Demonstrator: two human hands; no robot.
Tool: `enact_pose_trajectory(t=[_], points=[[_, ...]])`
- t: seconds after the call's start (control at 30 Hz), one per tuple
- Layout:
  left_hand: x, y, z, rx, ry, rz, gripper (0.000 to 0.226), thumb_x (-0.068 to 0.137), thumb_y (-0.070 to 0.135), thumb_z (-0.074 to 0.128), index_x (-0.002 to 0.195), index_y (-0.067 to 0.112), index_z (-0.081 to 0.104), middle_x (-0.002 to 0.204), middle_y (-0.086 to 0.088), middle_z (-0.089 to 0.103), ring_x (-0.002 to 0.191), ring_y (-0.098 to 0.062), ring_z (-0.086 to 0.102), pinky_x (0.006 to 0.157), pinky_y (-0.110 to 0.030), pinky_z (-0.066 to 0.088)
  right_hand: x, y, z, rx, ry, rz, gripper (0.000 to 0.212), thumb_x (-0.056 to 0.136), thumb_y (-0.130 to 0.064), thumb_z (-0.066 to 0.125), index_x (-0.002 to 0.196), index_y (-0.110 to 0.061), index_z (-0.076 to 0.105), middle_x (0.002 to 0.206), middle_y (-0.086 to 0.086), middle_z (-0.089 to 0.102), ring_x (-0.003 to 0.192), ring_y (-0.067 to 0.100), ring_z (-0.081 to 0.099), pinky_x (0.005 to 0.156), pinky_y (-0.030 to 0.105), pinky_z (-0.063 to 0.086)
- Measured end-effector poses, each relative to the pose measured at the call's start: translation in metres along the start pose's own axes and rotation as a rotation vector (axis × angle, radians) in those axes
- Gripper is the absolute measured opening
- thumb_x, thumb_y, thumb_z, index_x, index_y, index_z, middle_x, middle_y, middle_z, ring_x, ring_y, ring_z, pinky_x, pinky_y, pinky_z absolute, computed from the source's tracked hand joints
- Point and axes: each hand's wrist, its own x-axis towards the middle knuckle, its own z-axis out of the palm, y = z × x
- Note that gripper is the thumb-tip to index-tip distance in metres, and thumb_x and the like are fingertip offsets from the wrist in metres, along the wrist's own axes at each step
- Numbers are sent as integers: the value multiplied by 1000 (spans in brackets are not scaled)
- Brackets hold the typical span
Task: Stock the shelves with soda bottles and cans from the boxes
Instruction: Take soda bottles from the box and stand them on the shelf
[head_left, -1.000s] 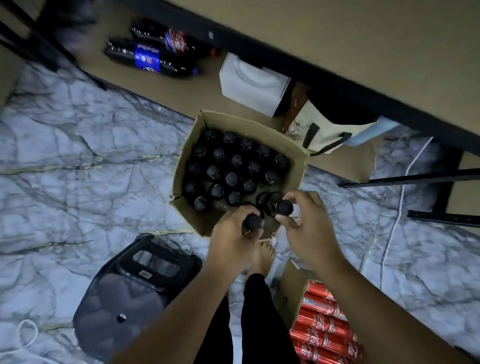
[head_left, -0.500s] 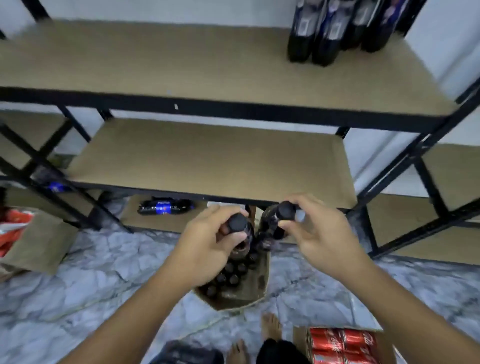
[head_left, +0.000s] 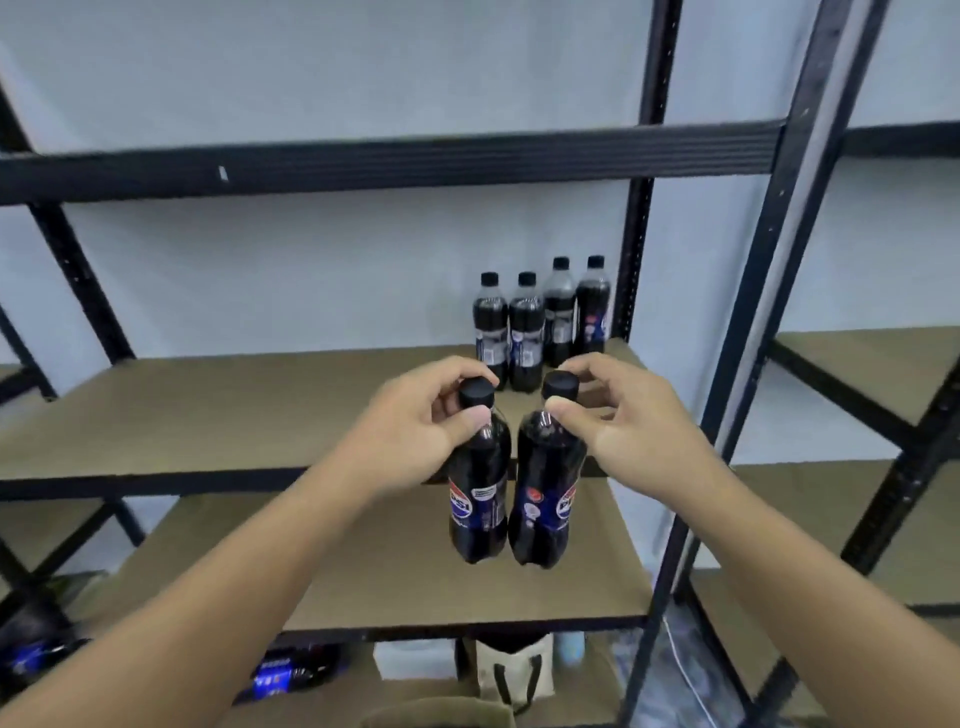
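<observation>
My left hand (head_left: 415, 426) pinches the left bottle (head_left: 480, 499) at its neck, my right hand (head_left: 623, 431) the right bottle (head_left: 545, 504). Both hang before the shelf (head_left: 234, 415). I'd clear its edge and stand them beside the back row (head_left: 540, 322).

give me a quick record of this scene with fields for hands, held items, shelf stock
left: left hand grips left Pepsi bottle by its neck
right: right hand pinches right Pepsi bottle by its neck
held bottles: upright, side by side, not yet set down
stock: four upright bottles at back right of middle shelf
below: lying bottles and a bag on bottom level
</observation>
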Motion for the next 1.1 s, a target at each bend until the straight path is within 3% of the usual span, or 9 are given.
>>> enact_pose_trajectory(t=[0.1, 0.27, 0.53, 0.77, 0.9, 0.97, 1.03, 1.1], points=[[50, 12, 5, -12, 12, 30, 25, 96, 8, 67, 113, 25, 67, 73, 16, 56, 63, 1, 45, 66, -10, 39, 39, 7, -29, -52, 47, 1, 13, 92, -33, 73, 104, -35, 68, 94, -16, 72, 87, -1, 67, 82, 20, 52], [132, 10, 29, -38, 26, 6, 20, 97, 15, 66, 106, 33, 66, 76, 9, 56, 64, 1, 48, 66, -17, 40, 99, 42, -60, -64, 112, 70, 24, 93, -33, 73, 116, -31, 68, 106, -11, 71, 99, 8, 68, 96, 35, 55], [220, -20, 85, -83, 2, -206, 12, 97, 25, 67, 104, 35, 66, 84, 3, 61, 76, -11, 57, 73, -27, 46, 166, 113, -76, -32, 131, 179, 16, 93, -24, 71, 109, -26, 70, 99, -9, 72, 89, 8, 69, 92, 37, 57], [248, -42, 113, -160, 94, -302, 14, 96, 27, 68, 110, 31, 69, 90, 4, 63, 83, -12, 59, 78, -28, 48, 197, 146, -73, 14, 114, 188, 15, 92, -31, 72, 107, -32, 69, 101, -11, 71, 89, 8, 71, 91, 39, 58], [249, -57, 119, -130, 173, -238, 15, 97, 43, 66, 110, 37, 70, 98, 12, 66, 90, -6, 62, 85, -26, 51, 190, 154, -70, 56, 37, 126, 19, 98, -39, 63, 116, -44, 60, 109, -18, 70, 100, -2, 65, 94, 27, 53], [240, -68, 127, -99, 160, -233, 21, 97, 56, 59, 105, 39, 68, 99, 11, 65, 90, -3, 62, 87, -26, 50, 179, 160, -66, 29, 11, 45, 17, 103, -37, 55, 118, -39, 61, 111, -5, 71, 103, 10, 65, 93, 31, 53], [226, -78, 138, -139, 108, -250, 22, 97, 64, 52, 108, 50, 64, 108, 21, 67, 101, 7, 61, 93, -21, 49, 170, 175, -61, -20, 8, -10, 20, 105, -38, 48, 118, -28, 58, 113, 10, 68, 104, 26, 63, 92, 44, 52], [212, -93, 149, -142, 82, -271, 23, 94, 65, 54, 111, 52, 61, 111, 23, 67, 102, 9, 62, 92, -21, 49, 160, 197, -52, 48, -75, 35, 29, 105, -41, 47, 134, -39, 47, 130, -7, 61, 121, 15, 59, 101, 41, 49]])
